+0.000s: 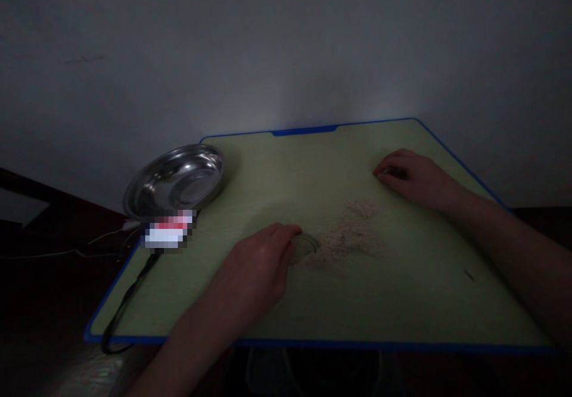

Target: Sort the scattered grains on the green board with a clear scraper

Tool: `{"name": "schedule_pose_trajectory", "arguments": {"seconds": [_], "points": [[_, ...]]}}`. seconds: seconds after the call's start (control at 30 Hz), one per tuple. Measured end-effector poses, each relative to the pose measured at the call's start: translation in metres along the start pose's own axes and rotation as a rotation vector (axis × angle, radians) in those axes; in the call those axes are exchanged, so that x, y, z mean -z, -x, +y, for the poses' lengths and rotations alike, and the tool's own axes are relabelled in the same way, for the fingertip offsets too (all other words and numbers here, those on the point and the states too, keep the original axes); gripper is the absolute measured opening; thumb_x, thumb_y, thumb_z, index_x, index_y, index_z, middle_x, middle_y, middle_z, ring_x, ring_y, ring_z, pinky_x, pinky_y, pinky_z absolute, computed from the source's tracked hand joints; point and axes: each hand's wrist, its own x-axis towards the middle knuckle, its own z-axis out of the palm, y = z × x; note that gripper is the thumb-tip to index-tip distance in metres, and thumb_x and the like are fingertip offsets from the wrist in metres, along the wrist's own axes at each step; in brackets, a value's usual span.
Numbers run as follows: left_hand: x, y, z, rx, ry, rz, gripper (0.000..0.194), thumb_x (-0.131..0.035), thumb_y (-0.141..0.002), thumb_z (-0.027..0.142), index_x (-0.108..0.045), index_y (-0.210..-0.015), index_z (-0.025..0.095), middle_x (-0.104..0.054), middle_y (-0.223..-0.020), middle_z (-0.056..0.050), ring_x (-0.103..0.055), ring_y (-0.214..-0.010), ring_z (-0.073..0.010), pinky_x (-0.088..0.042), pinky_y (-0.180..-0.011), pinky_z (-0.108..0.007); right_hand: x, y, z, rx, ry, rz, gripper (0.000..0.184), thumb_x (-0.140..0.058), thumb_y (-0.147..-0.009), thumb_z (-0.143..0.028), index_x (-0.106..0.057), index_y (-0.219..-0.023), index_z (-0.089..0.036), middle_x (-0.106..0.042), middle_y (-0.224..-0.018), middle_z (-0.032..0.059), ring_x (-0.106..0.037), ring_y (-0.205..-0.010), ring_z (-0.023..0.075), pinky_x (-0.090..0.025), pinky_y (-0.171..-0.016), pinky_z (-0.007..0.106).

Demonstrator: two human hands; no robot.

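Observation:
My left hand [263,260] is closed around a clear round-rimmed container [310,243] low over the table. Most of that container is hidden behind my fingers, so its full shape cannot be made out. Just right of its rim, a patch of pale brownish crumbs or powder [353,234] lies spread over the tabletop. My right hand [413,176] rests at the right rear of the table with fingers curled and thumb close to the fingertips. Whatever may be inside that grip is too dark to tell.
A yellow-green table [290,176] with a blue edge stands against a grey wall. At its left side sits a tilted shiny metal basin [179,182]. Beside the basin is a blurred-out white and red item [167,230] with a black cord [129,292]. A small dark sliver [468,275] lies at right.

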Motion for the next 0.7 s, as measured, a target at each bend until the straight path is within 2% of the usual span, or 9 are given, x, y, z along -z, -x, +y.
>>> {"name": "schedule_pose_trajectory", "arguments": {"seconds": [0.07,0.13,0.23,0.33,0.43,0.57,0.7], "points": [[0.004,0.004,-0.004,-0.003,0.051,0.003,0.030,-0.041,-0.097,0.019,-0.061,-0.119,0.020,-0.071,-0.113,-0.006,-0.068,-0.100,-0.0206,-0.055,-0.088,-0.038,0.000,0.000,0.000,0.000,-0.001,-0.002,0.017,-0.054,-0.083,-0.033,-0.068,-0.086,-0.023,-0.063,-0.092,0.0091,-0.064,-0.078,0.0238,-0.055,-0.074,0.044],[0.010,0.008,-0.011,0.024,0.071,0.058,0.028,-0.042,-0.097,0.023,-0.061,-0.117,0.020,-0.071,-0.112,-0.006,-0.068,-0.101,-0.0199,-0.054,-0.089,-0.037,0.000,0.000,0.001,0.002,-0.003,-0.005,0.018,-0.053,-0.083,-0.033,-0.068,-0.085,-0.023,-0.062,-0.091,0.0094,-0.064,-0.079,0.0247,-0.054,-0.075,0.044],[0.018,0.010,-0.022,0.119,0.007,0.152,0.028,-0.044,-0.096,0.028,-0.062,-0.116,0.018,-0.071,-0.110,-0.008,-0.068,-0.100,-0.0226,-0.054,-0.090,-0.040,-0.001,0.000,0.001,0.003,-0.006,-0.006,0.018,-0.053,-0.084,-0.033,-0.068,-0.085,-0.023,-0.062,-0.090,0.0092,-0.064,-0.078,0.0250,-0.054,-0.074,0.045],[0.019,0.009,-0.026,0.170,-0.055,0.155,0.029,-0.044,-0.096,0.027,-0.062,-0.116,0.016,-0.072,-0.109,-0.009,-0.068,-0.098,-0.0238,-0.054,-0.089,-0.042,-0.001,0.000,0.001,0.002,-0.008,-0.002,0.018,-0.053,-0.083,-0.034,-0.067,-0.085,-0.023,-0.062,-0.090,0.0088,-0.063,-0.076,0.0242,-0.053,-0.072,0.044],[0.013,0.007,-0.023,0.171,-0.089,0.138,0.030,-0.043,-0.096,0.024,-0.062,-0.118,0.015,-0.072,-0.111,-0.010,-0.068,-0.100,-0.0242,-0.054,-0.090,-0.042,-0.001,0.001,0.002,0.006,-0.010,0.000,0.017,-0.053,-0.084,-0.033,-0.067,-0.086,-0.023,-0.062,-0.091,0.0089,-0.063,-0.075,0.0234,-0.053,-0.073,0.044],[0.007,0.006,-0.020,0.105,-0.060,0.106,0.030,-0.044,-0.096,0.022,-0.063,-0.119,0.016,-0.072,-0.113,-0.009,-0.069,-0.099,-0.0228,-0.055,-0.090,-0.040,-0.002,0.001,0.002,0.010,-0.006,-0.002,0.018,-0.053,-0.085,-0.034,-0.067,-0.086,-0.023,-0.063,-0.091,0.0086,-0.063,-0.076,0.0234,-0.053,-0.073,0.043],[0.010,0.008,-0.023,0.097,-0.027,0.153,0.030,-0.045,-0.095,0.024,-0.062,-0.119,0.017,-0.072,-0.111,-0.008,-0.069,-0.098,-0.0224,-0.055,-0.089,-0.040,-0.002,0.001,0.003,0.018,-0.001,0.001,0.017,-0.053,-0.085,-0.035,-0.066,-0.086,-0.024,-0.063,-0.090,0.0085,-0.062,-0.078,0.0240,-0.052,-0.074,0.043]]}}
